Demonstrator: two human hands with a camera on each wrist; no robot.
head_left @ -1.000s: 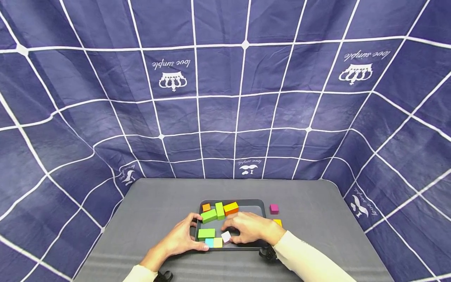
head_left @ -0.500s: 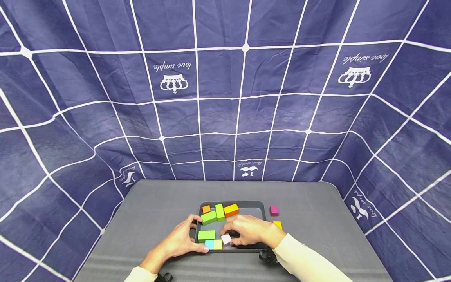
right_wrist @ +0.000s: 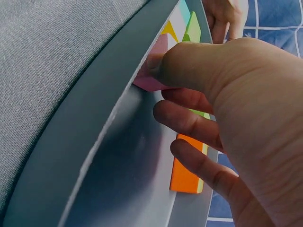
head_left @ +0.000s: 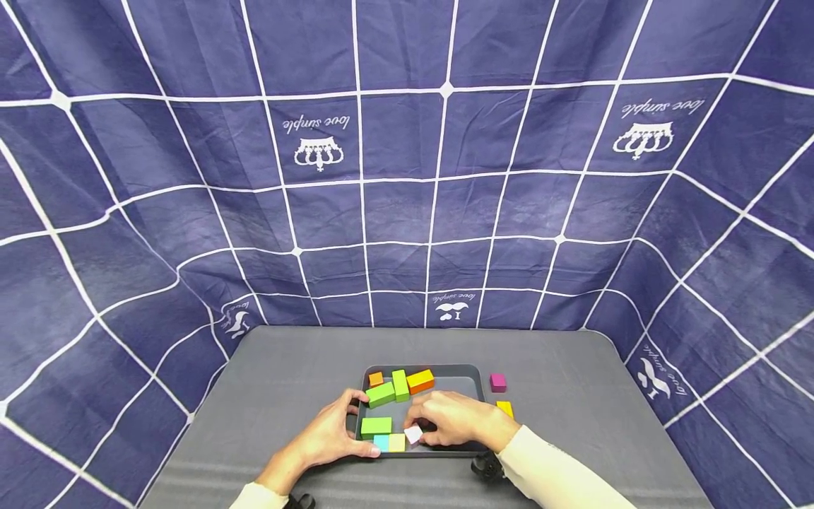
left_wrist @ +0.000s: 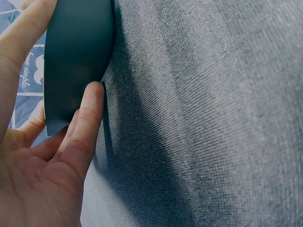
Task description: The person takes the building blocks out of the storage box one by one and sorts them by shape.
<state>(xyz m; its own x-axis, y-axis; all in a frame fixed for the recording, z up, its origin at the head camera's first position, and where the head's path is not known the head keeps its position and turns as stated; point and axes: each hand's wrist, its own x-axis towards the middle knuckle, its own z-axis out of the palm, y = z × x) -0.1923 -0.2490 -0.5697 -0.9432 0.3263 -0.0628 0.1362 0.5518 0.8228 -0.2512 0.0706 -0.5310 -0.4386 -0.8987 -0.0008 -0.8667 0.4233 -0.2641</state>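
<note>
My right hand [head_left: 451, 418] pinches a pale pink cube [head_left: 413, 434] between thumb and fingers, inside the grey tray [head_left: 467, 370] near its front wall. The cube sits slightly turned, close to the right of a pale yellow cube [head_left: 397, 443]. In the right wrist view the thumb presses the near side of the pink cube [right_wrist: 154, 78], and the other fingers spread over the tray. My left hand [head_left: 333, 428] grips the tray's left end, thumb at the front corner. The left wrist view shows its fingers against the outer tray wall [left_wrist: 80, 52].
A light blue cube [head_left: 381, 443] and green block [head_left: 376, 427] lie at the tray's front left. Along the back are an orange cube [head_left: 376, 379], two green blocks [head_left: 400, 385] and an orange block [head_left: 420, 382]. Right of the tray lie a magenta cube [head_left: 498, 383] and yellow block [head_left: 505, 409].
The pink cube has turned a little in my right fingers, staying beside the pale yellow cube. My left hand keeps its grip on the tray. The head view has shifted slightly.
</note>
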